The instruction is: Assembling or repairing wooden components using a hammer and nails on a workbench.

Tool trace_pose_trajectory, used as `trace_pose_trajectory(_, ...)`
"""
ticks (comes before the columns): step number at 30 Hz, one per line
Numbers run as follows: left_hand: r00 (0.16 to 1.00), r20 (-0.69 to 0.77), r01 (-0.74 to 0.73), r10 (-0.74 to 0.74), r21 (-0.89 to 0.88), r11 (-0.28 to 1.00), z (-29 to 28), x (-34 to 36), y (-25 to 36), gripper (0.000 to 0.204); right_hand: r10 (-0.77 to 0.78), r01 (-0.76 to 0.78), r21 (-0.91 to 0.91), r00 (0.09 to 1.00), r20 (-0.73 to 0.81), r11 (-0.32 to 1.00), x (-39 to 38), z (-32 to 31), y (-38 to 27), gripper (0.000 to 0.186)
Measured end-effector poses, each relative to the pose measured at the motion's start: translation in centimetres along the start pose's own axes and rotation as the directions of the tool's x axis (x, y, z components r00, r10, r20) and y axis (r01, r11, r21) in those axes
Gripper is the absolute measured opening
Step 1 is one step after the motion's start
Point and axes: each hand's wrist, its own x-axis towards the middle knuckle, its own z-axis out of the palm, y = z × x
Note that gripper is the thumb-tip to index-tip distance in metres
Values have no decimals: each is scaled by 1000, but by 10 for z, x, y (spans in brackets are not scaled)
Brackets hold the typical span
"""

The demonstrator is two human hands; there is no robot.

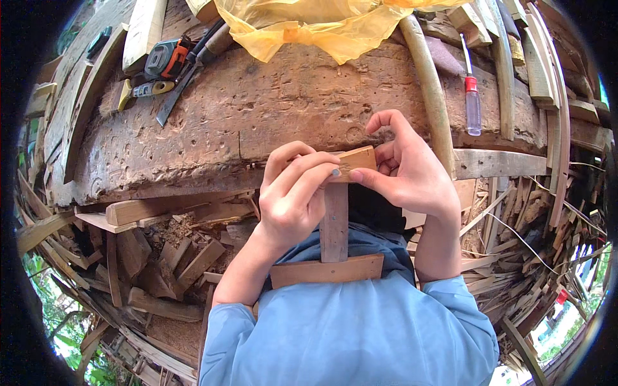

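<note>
The small tan wooden block (360, 159) looks smooth, the brown wooden worktop (290, 106) rough, the thin yellow plastic (309, 35) glossy.

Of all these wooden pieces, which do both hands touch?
The short, light-brown block between them: the left hand grips it, the right hand has its thumb on it. The crosspiece against the shirt is away from both.

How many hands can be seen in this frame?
2. The left hand grips the left part of the small wooden block; the right hand, on its right, has the thumb against it.
</note>
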Motion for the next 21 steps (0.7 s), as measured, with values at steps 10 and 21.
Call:
trace_pose_trajectory(10,998,47,45,-39,-141,989,2,-2,-2,28,-5,5,3,1000,1,1000,-1,1,-6,49)
trace_pose_trajectory(21,998,48,54,-48,-129,990,3,-3,-3,29,-9,9,-20,1000,-30,1000,-1,2,0,49)
